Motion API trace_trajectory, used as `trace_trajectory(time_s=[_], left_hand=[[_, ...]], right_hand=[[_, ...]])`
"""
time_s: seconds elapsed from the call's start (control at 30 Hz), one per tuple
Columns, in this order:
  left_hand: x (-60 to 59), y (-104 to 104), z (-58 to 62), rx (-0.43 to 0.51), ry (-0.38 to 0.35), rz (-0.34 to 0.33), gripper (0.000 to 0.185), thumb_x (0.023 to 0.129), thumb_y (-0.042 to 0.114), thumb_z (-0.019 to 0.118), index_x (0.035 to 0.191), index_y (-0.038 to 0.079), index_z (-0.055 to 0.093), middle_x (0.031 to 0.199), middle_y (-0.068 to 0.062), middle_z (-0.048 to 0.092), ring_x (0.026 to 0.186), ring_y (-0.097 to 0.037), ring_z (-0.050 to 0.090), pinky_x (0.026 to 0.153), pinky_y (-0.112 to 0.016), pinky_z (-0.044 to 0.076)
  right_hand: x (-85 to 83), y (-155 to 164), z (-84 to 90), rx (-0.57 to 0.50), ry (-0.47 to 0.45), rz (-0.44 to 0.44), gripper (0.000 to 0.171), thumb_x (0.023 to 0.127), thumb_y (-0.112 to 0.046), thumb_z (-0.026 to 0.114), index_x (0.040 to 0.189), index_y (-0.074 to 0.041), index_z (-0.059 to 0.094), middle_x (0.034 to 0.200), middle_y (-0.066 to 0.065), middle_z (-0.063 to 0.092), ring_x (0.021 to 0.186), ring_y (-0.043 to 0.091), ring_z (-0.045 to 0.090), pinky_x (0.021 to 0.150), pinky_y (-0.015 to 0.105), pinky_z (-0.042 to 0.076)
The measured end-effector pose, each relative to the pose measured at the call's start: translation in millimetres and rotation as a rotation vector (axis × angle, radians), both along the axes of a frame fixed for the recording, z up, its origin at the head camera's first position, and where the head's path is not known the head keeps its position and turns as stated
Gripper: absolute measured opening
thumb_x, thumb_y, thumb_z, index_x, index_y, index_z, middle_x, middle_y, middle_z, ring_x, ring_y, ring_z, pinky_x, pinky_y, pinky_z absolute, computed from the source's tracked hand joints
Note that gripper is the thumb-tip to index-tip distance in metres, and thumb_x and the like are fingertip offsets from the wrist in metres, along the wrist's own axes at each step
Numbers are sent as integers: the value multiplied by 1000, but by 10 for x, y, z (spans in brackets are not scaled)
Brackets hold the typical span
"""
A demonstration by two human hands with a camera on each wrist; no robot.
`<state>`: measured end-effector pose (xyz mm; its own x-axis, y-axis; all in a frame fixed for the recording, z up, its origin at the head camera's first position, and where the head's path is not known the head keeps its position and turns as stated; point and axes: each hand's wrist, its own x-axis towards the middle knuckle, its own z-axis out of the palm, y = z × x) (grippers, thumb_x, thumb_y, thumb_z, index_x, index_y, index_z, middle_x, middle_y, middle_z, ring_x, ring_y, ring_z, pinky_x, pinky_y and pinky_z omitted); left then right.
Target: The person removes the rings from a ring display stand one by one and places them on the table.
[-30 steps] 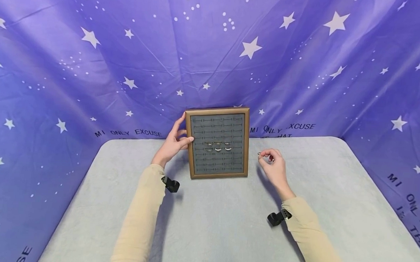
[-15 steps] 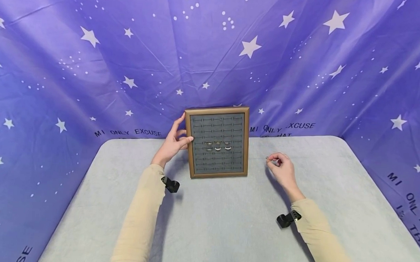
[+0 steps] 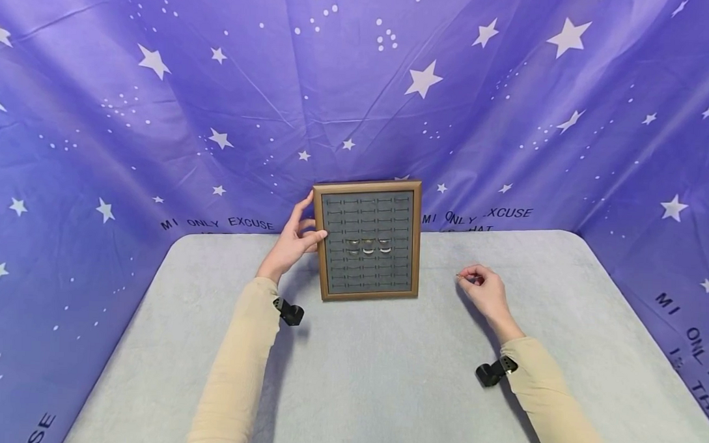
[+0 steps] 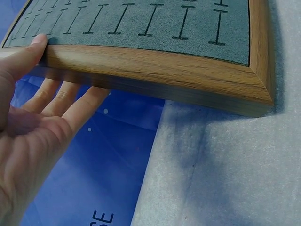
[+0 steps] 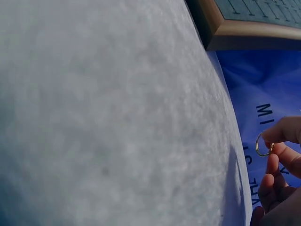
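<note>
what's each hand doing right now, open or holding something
Left hand: holding the wooden frame by its side, thumb on the front.
Right hand: pinching a gold ring, away from the frame.

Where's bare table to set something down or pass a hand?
Widest: the table between left sleeve and right sleeve, in front of the display frame. Also free: outside each sleeve. Narrower: between display frame and right hand, which pinches a ring. Crowded: display frame's left edge, gripped by the left hand.
</note>
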<state>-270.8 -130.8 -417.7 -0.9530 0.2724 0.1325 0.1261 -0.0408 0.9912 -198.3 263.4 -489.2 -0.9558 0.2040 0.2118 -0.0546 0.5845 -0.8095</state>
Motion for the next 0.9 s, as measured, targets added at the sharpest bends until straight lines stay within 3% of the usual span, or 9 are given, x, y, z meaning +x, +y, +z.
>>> trace_trajectory(time_s=[0.43, 0.9], left_hand=[[9, -3, 11, -1, 3, 2, 84, 91, -8, 60, 154, 36, 23, 125, -26, 47, 91, -24, 63, 74, -42, 56], [24, 1, 13, 1, -15, 4, 84, 91, -7, 60, 153, 38, 24, 122, -24, 48, 92, -24, 63, 75, -42, 56]], right_hand=[[-14, 85, -51, 74, -71, 92, 9, 81, -5, 69, 86, 3, 67, 74, 2, 59, 63, 6, 45, 61, 23, 36], [0, 117, -62, 65, -73, 121, 8, 82, -3, 70, 88, 3, 69, 76, 3, 60, 64, 7, 45, 61, 24, 36]])
